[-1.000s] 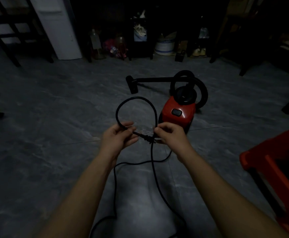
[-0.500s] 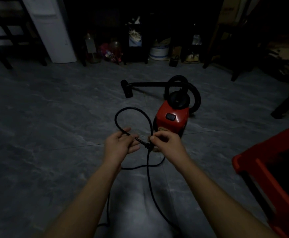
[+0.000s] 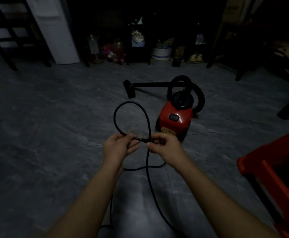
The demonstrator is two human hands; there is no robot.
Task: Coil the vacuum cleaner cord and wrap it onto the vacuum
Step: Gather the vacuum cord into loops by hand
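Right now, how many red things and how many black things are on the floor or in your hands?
Red: 2, the vacuum and the plastic piece at the right edge.
Black: 2, the cord and the hose with its wand.
Total: 4

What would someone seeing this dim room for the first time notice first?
Probably the two hands in the centre: the left hand and right hand pinch a black cord that rises in a loop above them and trails down to the floor. Just beyond, to the right, the red vacuum stands on the grey tiles, its black hose curled behind it. A red plastic object cuts in at the lower right.
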